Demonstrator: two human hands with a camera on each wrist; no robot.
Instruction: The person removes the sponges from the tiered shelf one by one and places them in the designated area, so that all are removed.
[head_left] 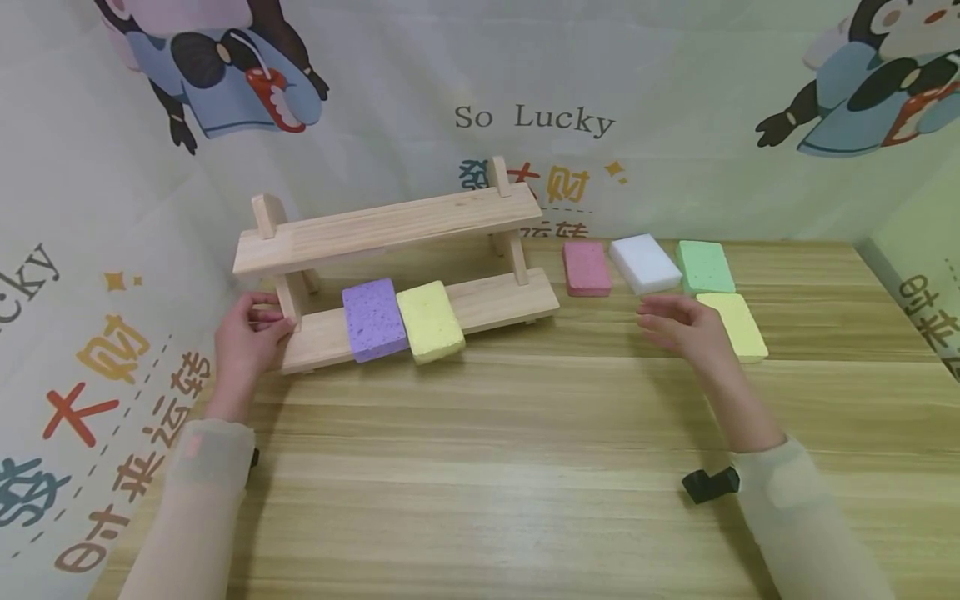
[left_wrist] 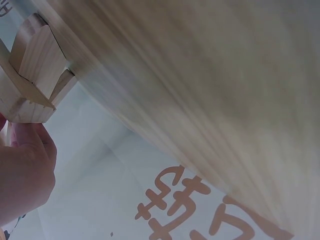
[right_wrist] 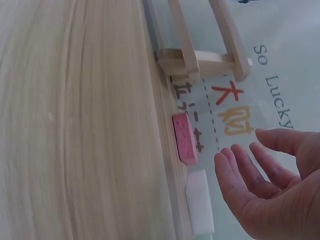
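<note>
A two-tier wooden shelf (head_left: 390, 225) stands at the back left, slightly askew. My left hand (head_left: 251, 337) grips its left end, thumb at the front by the upright; the left wrist view shows the fingers at the wood's edge. On the lower tier lean a purple sponge (head_left: 374, 321) and a light yellow sponge (head_left: 431, 322), side by side. My right hand (head_left: 686, 329) holds nothing, its fingers loosely bent in the right wrist view. It is nearest to a white sponge (head_left: 646, 264) and a second yellow sponge (head_left: 735, 325), partly hidden behind it.
A pink sponge (head_left: 587, 268) lies right of the shelf, and a green sponge (head_left: 705, 267) lies beyond the white one. A printed cloth (head_left: 390, 100) hangs behind the wood-grained table (head_left: 480, 467) and along its left side.
</note>
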